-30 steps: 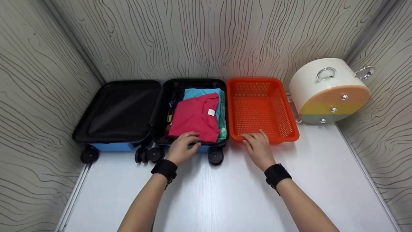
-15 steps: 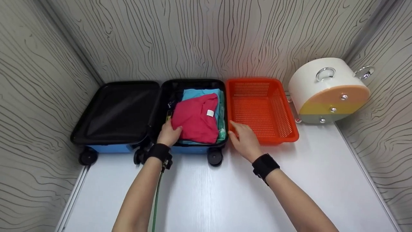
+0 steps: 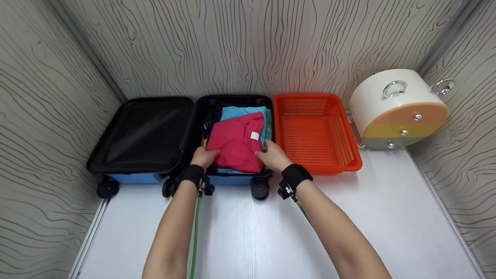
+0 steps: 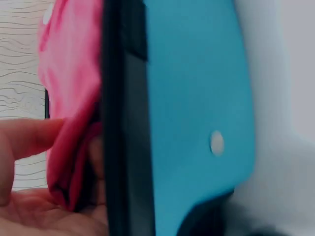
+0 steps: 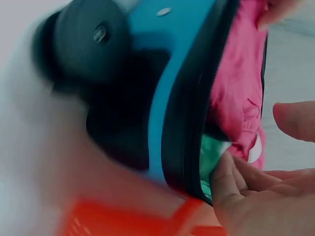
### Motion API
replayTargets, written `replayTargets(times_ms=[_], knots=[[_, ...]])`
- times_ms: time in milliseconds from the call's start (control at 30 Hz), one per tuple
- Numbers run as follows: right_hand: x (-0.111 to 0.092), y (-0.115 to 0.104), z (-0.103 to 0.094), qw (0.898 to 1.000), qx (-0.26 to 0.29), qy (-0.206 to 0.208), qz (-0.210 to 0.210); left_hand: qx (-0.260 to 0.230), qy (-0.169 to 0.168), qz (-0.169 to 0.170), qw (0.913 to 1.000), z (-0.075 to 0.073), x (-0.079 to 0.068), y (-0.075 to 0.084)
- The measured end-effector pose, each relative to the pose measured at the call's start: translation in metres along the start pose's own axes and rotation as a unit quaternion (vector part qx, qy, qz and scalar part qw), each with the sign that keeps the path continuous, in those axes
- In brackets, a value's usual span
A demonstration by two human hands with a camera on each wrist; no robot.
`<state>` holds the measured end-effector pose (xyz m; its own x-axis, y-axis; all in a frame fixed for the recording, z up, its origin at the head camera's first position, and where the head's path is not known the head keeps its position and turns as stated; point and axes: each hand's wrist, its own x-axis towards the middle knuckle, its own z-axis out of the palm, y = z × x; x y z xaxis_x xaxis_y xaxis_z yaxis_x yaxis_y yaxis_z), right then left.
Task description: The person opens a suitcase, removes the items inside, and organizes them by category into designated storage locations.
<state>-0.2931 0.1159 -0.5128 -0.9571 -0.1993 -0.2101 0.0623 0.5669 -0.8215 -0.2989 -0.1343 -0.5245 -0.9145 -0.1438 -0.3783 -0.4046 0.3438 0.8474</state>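
A folded pink shirt (image 3: 236, 143) with a white tag lies on top of light-blue and green clothes (image 3: 244, 111) in the open suitcase (image 3: 201, 104). At its left edge my left hand (image 3: 204, 156) holds the fabric. The left wrist view shows the thumb (image 4: 34, 137) over the shirt's fold and fingers beneath, partly hidden by the suitcase rim. My right hand (image 3: 274, 155) is at the shirt's right edge. In the right wrist view its fingers (image 5: 231, 179) reach in beside the green cloth (image 5: 210, 155), with the thumb (image 5: 295, 120) spread apart from the shirt.
The suitcase's black lid (image 3: 147, 131) lies opened flat on the left. An orange plastic basket (image 3: 310, 135) stands directly right of the suitcase. Further right is a white round case (image 3: 383, 93) with striped drawers. Patterned panels (image 3: 248, 46) enclose the white table (image 3: 240, 232).
My left hand has moved from the suitcase's front rim to the shirt's left edge and taken hold there. My right hand has moved left from the basket's front rim to the shirt's right edge.
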Motion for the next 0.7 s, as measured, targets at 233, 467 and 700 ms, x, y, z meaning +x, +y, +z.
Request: replayTargets(times_ms=[233, 467, 700], knots=[[0.007, 0.001, 0.005, 0.994, 0.103, 0.022, 0.025, -0.111, 0.006, -0.009, 0.9938, 0.011, -0.002, 0.009], [0.006, -0.004, 0.007, 0.990, 0.125, 0.018, 0.064, -0.200, -0.027, -0.031, 0.9790, 0.012, -0.003, 0.014], [0.008, -0.011, 0.011, 0.988, 0.139, 0.015, 0.067, -0.352, -0.071, -0.081, 0.9299, 0.006, -0.001, 0.014]])
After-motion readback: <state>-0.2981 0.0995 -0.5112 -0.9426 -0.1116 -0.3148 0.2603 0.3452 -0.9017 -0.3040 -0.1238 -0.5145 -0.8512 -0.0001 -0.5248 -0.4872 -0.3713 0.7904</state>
